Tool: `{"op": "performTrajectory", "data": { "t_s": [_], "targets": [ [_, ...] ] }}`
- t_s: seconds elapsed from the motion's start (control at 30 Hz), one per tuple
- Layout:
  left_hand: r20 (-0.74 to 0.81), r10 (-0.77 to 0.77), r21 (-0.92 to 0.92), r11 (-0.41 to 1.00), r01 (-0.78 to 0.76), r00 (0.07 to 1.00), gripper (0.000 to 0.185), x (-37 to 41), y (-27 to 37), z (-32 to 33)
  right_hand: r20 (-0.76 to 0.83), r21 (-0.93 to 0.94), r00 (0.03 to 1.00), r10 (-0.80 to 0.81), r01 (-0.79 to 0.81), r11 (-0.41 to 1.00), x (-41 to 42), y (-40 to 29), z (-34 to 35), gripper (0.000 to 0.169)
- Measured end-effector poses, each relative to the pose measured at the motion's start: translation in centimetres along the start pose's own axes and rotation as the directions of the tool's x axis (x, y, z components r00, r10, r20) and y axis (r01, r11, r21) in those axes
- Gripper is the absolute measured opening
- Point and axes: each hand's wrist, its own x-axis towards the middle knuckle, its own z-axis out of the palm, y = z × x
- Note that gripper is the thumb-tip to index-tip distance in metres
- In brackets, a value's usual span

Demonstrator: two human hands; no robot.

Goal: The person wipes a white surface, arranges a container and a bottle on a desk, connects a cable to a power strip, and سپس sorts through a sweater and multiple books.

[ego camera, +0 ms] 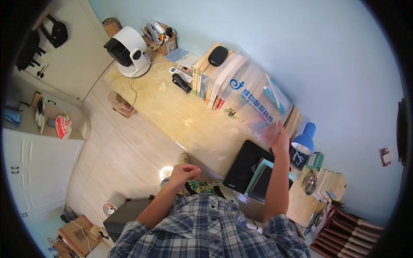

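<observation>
My right hand (280, 142) pinches the lower right corner of a translucent plastic document bag (237, 100), which bears blue writing. The bag is slightly blurred and stands in front of a row of books (206, 82) that shows through it. A white stick-like item (273, 92) and something light blue appear at the bag's upper right; whether they lie inside it I cannot tell. Near my waist, off the desk's front edge, my left hand (185, 175) has its fingers curled together with nothing visible in them. Below my right forearm are a black laptop (240, 161) and a stack of notebooks (258, 182).
On the wooden desk (161, 101) stand a white fan (134, 48), a cardboard box of odds and ends (166, 45), a remote control (180, 74) and a black stapler (181, 83). A black case (218, 55) tops the books. A blue lamp (305, 138) stands right; a radiator (347, 230) is beyond.
</observation>
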Motion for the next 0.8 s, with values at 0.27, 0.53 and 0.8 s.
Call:
{"op": "performTrajectory", "data": {
  "t_s": [0.27, 0.53, 0.8],
  "targets": [
    [0.131, -0.067, 0.009, 0.998, 0.067, 0.989, 0.017, 1.3, 4.1, -3.2, -0.080, -0.245, 0.971, -0.226, 0.201, 0.948, -1.1, 0.2, 1.3, 0.015],
    [0.516, -0.017, -0.230, 0.960, 0.158, 0.856, 0.045, 7.6, 11.5, -0.7, -0.003, -0.173, 0.933, -0.361, 0.355, 0.919, -6.7, 6.0, -4.1, 0.018],
    [0.675, -0.147, 0.049, 0.987, 0.155, 0.723, 0.054, 7.6, 10.5, 5.7, -0.038, -0.129, 0.975, -0.221, 0.215, 0.968, -15.3, 14.0, -12.6, 0.017]
  ]
}}
